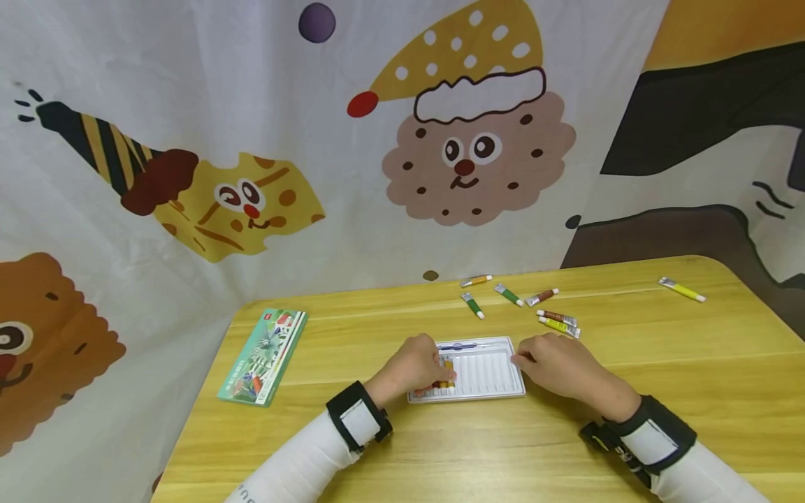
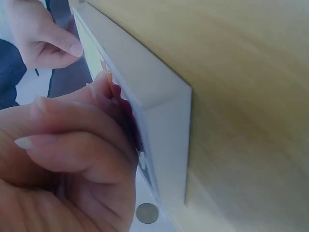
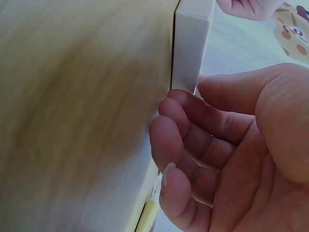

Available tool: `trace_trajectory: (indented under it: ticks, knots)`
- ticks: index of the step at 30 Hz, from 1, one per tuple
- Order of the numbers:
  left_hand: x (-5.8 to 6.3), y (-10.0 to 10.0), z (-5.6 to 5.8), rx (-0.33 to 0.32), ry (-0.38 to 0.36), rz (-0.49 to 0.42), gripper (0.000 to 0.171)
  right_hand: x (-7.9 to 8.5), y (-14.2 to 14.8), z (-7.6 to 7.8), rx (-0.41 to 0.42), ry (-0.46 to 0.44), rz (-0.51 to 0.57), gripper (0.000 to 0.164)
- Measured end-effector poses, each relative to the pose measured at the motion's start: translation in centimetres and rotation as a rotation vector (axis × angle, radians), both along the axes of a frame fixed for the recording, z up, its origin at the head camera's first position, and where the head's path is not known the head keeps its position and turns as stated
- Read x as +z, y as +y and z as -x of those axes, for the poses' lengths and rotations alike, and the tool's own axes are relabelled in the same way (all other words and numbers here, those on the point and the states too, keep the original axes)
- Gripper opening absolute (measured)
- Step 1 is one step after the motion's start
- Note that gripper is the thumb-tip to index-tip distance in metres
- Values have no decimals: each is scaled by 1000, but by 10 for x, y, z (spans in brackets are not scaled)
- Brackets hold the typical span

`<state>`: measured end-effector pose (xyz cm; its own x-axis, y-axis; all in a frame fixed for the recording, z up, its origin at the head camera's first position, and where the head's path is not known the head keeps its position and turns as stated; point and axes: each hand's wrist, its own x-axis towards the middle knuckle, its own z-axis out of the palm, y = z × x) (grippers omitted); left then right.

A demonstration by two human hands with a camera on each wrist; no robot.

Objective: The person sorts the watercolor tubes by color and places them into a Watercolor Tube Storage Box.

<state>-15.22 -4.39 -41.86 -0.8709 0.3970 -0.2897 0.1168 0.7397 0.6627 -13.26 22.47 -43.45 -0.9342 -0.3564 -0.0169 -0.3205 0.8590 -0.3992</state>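
At the left of the table [image 1: 377, 447] lies a green box [image 1: 264, 358], long axis running away from the person and tipped a little rightward; its front bears plant pictures and a small red label, the lettering too small to read. On the white left sleeve [image 1: 295, 454] a few dark letters run out of view. The white tray [image 1: 490, 398] sits flat at centre, long axis left to right. Its left slots hold orange and reddish tubes [image 1: 442, 384], white caps towards the person; a blue brush [image 1: 465, 346] lies along the far compartment, and bare slots fill the right part. The left hand [image 1: 411, 367] is over the filled slots, fingers bent, tips at an orange tube; whether they pinch or merely press it cannot be told. The right hand [image 1: 562, 367] pinches the tray's right edge between thumb and bent forefinger. Beyond the tray lie a green tube [image 1: 472, 305], its cap pointing near-right, an orange one, another green, two brown and a yellow; a second yellow tube [image 1: 682, 288] lies far right, cap near-right.
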Motion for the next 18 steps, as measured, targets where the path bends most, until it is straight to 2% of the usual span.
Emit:
trace_trajectory:
  ticks: [4,12,18]
  knots:
    - [-2,0,1,17,-16,0,51,1,-1,0,2,-10,-2,8]
    - [-1,4,0,50,-30,60,49,-2,0,0,0,-18,0,9]
    - [-2,2,0,42,-25,3,52,2,0,0,1,-16,-7,9]
